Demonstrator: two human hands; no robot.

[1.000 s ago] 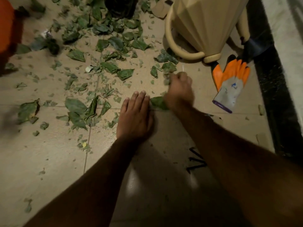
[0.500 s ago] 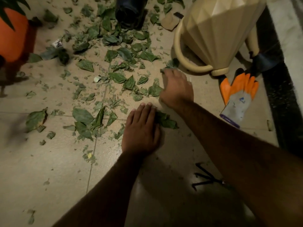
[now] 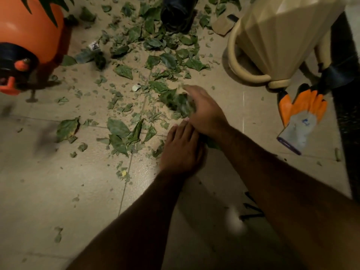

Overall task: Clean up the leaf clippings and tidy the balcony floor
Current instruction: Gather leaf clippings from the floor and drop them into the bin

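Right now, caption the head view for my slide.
Left hand flat, right hand sweeping green leaf clippings across the beige tiled floor.

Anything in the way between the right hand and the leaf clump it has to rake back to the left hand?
Nothing visible. The right hand is against the blurred leaf clump, and the left hand lies flat on the tile right behind it. The black pot, cream planter and glove stand off the path.

Holds the left hand (image 3: 181, 152) flat, palm down, fingers straight and together — reaches the right hand (image 3: 204, 111) just beyond it, fingers loosely extended, blurred.
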